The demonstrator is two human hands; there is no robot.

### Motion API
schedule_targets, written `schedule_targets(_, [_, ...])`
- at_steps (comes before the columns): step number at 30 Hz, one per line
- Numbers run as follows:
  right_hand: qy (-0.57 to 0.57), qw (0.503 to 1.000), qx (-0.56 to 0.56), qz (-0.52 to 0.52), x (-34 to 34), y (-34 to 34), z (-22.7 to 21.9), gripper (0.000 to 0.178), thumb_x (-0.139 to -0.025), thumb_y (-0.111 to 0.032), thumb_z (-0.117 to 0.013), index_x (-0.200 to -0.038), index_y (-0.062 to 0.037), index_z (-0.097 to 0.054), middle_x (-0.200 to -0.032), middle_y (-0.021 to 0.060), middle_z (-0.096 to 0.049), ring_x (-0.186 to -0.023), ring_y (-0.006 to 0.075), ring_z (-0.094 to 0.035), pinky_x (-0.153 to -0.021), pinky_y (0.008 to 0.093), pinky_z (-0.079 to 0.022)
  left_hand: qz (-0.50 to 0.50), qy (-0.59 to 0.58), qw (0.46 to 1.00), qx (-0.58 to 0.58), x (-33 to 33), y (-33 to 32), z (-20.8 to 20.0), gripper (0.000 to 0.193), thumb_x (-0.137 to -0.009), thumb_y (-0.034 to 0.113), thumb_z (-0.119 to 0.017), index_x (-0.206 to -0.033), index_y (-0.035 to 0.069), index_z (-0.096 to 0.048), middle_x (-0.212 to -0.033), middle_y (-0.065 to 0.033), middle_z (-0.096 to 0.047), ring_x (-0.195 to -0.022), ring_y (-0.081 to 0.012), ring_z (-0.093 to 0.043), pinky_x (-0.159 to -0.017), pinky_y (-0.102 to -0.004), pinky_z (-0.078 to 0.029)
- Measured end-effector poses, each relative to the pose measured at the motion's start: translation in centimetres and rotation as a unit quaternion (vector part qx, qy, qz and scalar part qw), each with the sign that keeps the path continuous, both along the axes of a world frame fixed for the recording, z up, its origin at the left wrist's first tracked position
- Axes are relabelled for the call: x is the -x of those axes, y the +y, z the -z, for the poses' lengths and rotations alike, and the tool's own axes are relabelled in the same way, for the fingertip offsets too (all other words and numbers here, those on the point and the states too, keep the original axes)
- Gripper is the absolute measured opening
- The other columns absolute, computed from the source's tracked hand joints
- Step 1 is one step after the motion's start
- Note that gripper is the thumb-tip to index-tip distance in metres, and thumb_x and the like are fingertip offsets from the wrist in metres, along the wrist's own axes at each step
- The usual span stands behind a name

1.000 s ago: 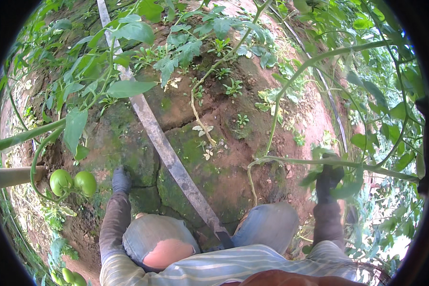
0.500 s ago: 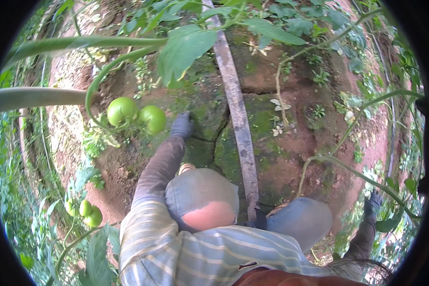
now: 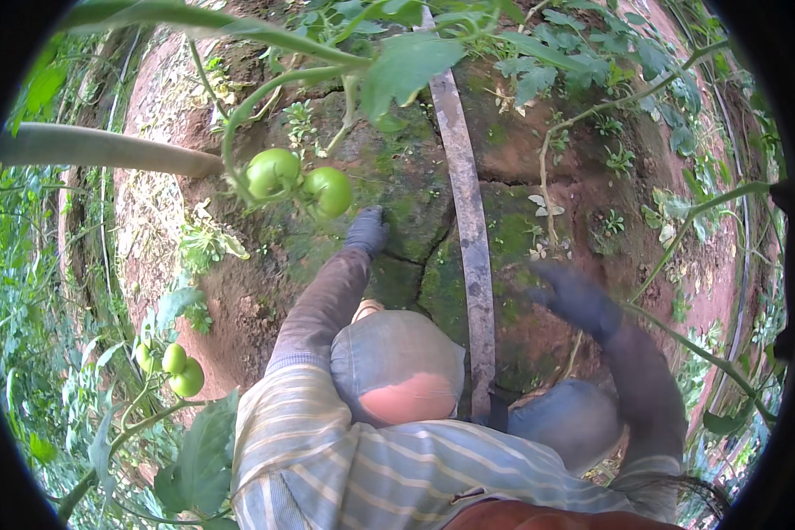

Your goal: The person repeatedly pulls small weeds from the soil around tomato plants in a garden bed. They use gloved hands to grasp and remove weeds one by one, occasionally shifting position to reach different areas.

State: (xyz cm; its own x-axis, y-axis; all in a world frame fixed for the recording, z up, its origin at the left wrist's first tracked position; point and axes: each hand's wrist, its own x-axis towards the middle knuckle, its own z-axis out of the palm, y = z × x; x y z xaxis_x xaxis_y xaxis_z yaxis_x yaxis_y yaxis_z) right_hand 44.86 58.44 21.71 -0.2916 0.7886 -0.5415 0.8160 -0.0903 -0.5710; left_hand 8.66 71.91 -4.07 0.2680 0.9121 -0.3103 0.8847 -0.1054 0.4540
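My left hand [image 3: 368, 231], in a dark grey-blue glove, is low over the mossy, cracked soil [image 3: 406, 287], just below two green tomatoes [image 3: 327, 192]. Its fingers point away from me and are too hard to see to tell whether they hold anything. Over the bed, to the right of a long flat grey strip [image 3: 470, 221], is my right hand [image 3: 579, 296], gloved alike and blurred by motion. Its fingers look spread apart, with nothing visible in them. Beside it a thin pale stem [image 3: 546, 172] rises from the soil.
A thick tan pole [image 3: 106, 147] reaches in from the left. Tomato stems and a broad leaf [image 3: 411, 75] hang across the top. More small green tomatoes [image 3: 185, 375] hang at lower left. A bare vine [image 3: 693, 353] crosses at right. My bent knees are just below my hands.
My right hand has swung in from the far right edge to above the bed beside the strip. My left hand stays at about the same patch of soil; the whole view has shifted slightly.
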Motion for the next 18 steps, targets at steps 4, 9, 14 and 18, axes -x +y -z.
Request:
schedule_targets(4, [0.107,0.944,-0.312,0.003,6.2,12.0,-1.3,0.045,-0.091,-0.021,-0.058,-0.132,-0.0082,-0.046,-0.126,0.0179,-0.054,-0.114,0.0331,-0.054,-0.097,0.0414,-0.042,-0.176,-0.169,0.97,-0.019,-0.6,0.2,-3.0,0.03,-0.085,0.023,-0.061,-0.104,0.001,-0.057,-0.097,-0.0182,-0.06,-0.087,-0.0299,-0.059,-0.079,-0.0385,-0.048])
schedule_targets(9, [0.205,0.787,-0.581,-0.041,11.6,22.2,-1.4,0.03,-0.087,-0.014,-0.058,-0.117,-0.0092,-0.055,-0.105,0.0163,-0.06,-0.095,0.0346,-0.058,-0.083,0.0413,-0.048,-0.204,-0.3,0.905,-0.224,-1.1,3.3,-9.4,0.036,-0.09,0.03,-0.059,-0.115,0.003,-0.055,-0.098,-0.0126,-0.06,-0.084,-0.0248,-0.059,-0.079,-0.0353,-0.049])
schedule_targets(14, [0.097,0.871,-0.475,-0.073,12.3,25.5,0.5,0.025,-0.087,-0.016,-0.057,-0.111,-0.0089,-0.057,-0.101,0.0164,-0.061,-0.091,0.0348,-0.059,-0.08,0.0418,-0.048,-0.132,-0.368,0.892,-0.228,-1.8,9.2,-11.8,0.038,-0.088,0.024,-0.064,-0.118,0.004,-0.053,-0.081,-0.0132,-0.057,-0.07,-0.0267,-0.056,-0.067,-0.037,-0.047])
schedule_targets(18, [0.053,0.884,-0.459,-0.078,12.3,26.3,1.6,0.022,-0.087,-0.017,-0.057,-0.107,-0.0086,-0.059,-0.097,0.0164,-0.062,-0.089,0.035,-0.06,-0.077,0.0422,-0.049,-0.078,-0.291,0.89,-0.343,-1.8,9.8,-11.9,0.027,-0.09,0.022,-0.061,-0.111,0.004,-0.06,-0.083,-0.016,-0.063,-0.071,-0.0305,-0.06,-0.066,-0.0383,-0.049])
